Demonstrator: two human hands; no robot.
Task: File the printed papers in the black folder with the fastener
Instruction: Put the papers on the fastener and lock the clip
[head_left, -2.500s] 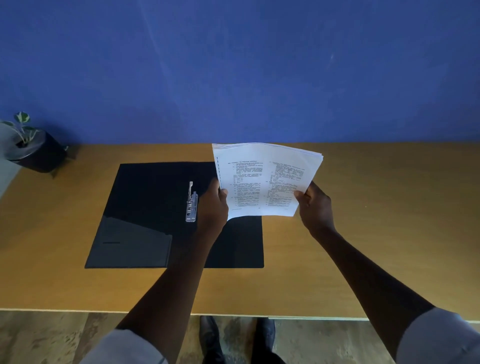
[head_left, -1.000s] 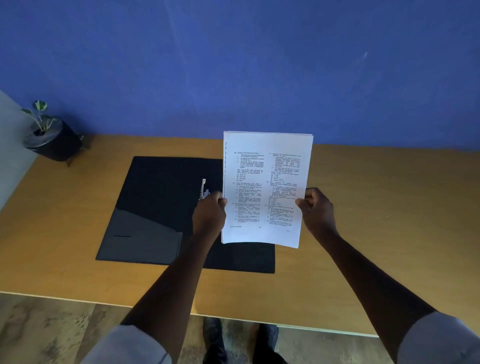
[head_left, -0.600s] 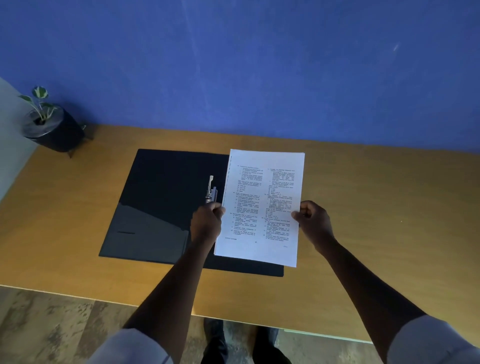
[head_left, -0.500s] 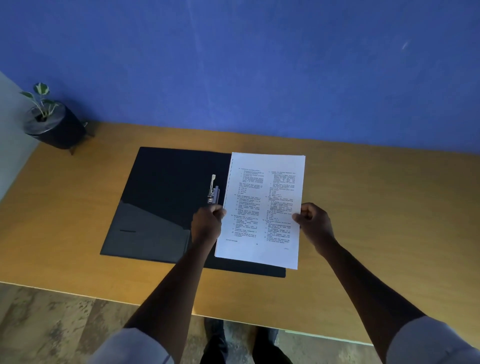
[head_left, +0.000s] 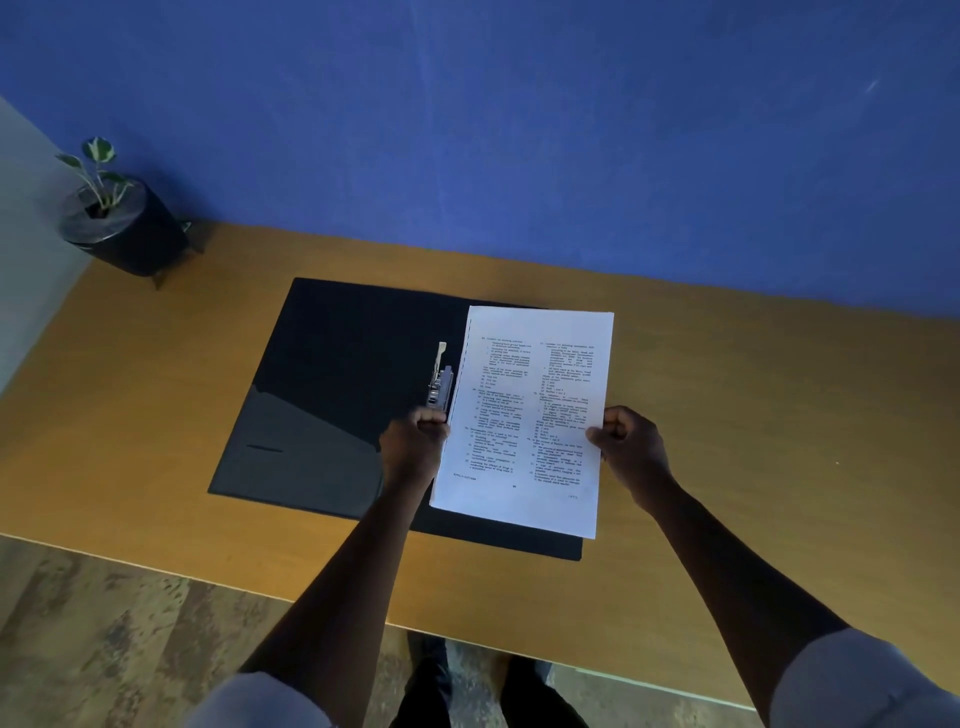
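A black folder (head_left: 332, 395) lies open on the wooden table (head_left: 769, 447). Its metal fastener (head_left: 439, 379) sits along the spine, just left of the papers. A stack of printed papers (head_left: 530, 421) is held flat over the folder's right half. My left hand (head_left: 413, 449) grips the stack's left edge, right below the fastener. My right hand (head_left: 626, 441) grips the right edge. The folder's right half is mostly hidden under the sheets.
A small potted plant (head_left: 117, 223) in a dark pot stands at the table's far left corner. A blue wall (head_left: 519, 130) runs behind the table. The table's near edge (head_left: 156, 569) lies below my arms, with my shoes (head_left: 467, 686) on the floor beyond it.
The papers were held up and tilted toward me; both hands have lowered them flat over the folder's right half, beside the fastener. The camera view has shifted slightly.
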